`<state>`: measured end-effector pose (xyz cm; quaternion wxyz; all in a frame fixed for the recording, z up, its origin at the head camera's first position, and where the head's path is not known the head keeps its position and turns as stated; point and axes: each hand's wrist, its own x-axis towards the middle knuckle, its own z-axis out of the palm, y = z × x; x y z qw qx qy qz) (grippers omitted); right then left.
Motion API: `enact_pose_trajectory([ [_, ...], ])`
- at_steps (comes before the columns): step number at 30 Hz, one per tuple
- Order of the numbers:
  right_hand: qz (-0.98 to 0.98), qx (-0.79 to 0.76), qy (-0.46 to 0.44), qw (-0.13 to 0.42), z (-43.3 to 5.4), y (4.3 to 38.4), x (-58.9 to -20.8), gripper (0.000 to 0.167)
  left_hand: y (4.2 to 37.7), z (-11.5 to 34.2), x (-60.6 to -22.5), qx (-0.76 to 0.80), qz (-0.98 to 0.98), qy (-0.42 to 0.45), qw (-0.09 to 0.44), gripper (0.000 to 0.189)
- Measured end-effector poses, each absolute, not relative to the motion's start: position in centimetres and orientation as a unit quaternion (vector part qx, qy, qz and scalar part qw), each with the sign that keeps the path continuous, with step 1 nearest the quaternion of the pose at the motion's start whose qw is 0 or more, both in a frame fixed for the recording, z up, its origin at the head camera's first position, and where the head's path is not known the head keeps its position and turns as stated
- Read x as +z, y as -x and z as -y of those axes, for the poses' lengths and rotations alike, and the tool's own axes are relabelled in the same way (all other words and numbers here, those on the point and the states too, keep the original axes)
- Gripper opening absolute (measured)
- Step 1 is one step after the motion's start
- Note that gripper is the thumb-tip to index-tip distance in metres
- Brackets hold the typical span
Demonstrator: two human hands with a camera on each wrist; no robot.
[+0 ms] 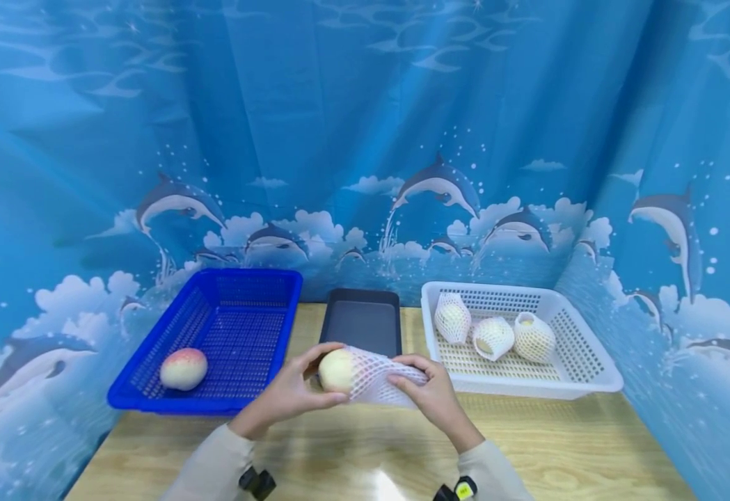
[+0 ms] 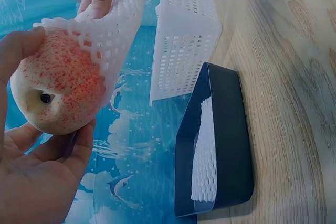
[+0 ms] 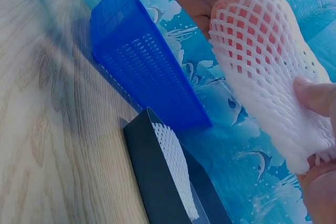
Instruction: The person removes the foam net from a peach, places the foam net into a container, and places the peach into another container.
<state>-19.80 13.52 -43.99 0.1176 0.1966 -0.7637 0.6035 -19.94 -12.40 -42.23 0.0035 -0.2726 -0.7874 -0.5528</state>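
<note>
Left hand: the left hand (image 1: 292, 391) grasps the peach (image 1: 336, 371), thumb on the near side, fingers round the far side.
Right hand: the right hand (image 1: 430, 391) pinches the loose end of the foam net (image 1: 377, 377), thumb on top.
Peach: held between the hands above the tabletop (image 1: 527, 438), its right part inside the net, its dimpled end bare.
Good technique: I would hold the fruit steady with the left hand and draw the mesh on evenly, shifting the left fingertips off its edge in turn; a hard tug could tear the foam or bruise the skin.
Arms: both forearms rise from the bottom edge and angle inward, hands level and facing each other.
Tray: just beyond the hands, the dark tray (image 1: 362, 320) holds more netting (image 2: 206, 163).
Blue basket: on the left, the blue basket (image 1: 246, 337) holds one bare fruit (image 1: 184, 369).
White basket: on the right, the white basket (image 1: 515, 387) holds three netted fruits (image 1: 534, 338).
</note>
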Motion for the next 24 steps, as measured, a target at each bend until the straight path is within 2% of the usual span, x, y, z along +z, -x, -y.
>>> enact_pose_trajectory([
  [7, 0.775, 0.598, -0.158, 0.129, -13.9, 20.7, -45.0, 0.023, 19.9, 13.5, -42.6, -0.541, 0.797, 0.267, 0.034, 0.072],
  [16, 0.788, 0.592, -0.113, 0.129, -13.3, 19.6, -42.0, 0.020, 20.0, 15.0, -43.0, -0.544, 0.803, 0.237, 0.057, 0.072],
  [24, 0.790, 0.588, -0.098, 0.141, -13.4, 20.1, -41.9, 0.019, 19.7, 16.4, -42.9, -0.533, 0.819, 0.204, 0.062, 0.071],
])
